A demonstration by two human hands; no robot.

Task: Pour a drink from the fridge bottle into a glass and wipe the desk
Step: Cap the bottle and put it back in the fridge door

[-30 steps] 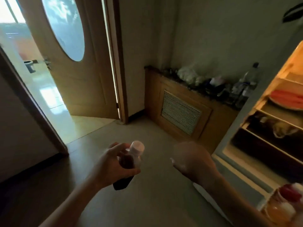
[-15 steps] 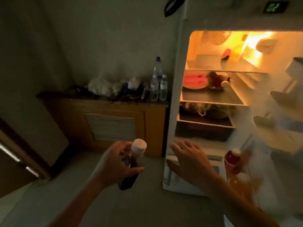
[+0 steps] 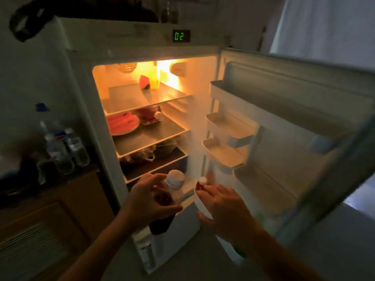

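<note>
Head view: at lower centre the left hand [image 3: 147, 201] grips a bottle [image 3: 169, 196] of dark red drink with a white cap, in front of the open fridge [image 3: 129, 47]. Beside it the right hand [image 3: 224, 206] has relaxed, spread fingers holding nothing. A plate [image 3: 123, 129] on the middle shelf holds watermelon slices. Clear bottles [image 3: 67, 148] stand on the counter at left.

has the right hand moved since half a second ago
Yes. The right hand has gone from the fridge's lower front edge toward the door, now reaching at the red-capped bottle there. The left hand holds the dark bottle.
</note>
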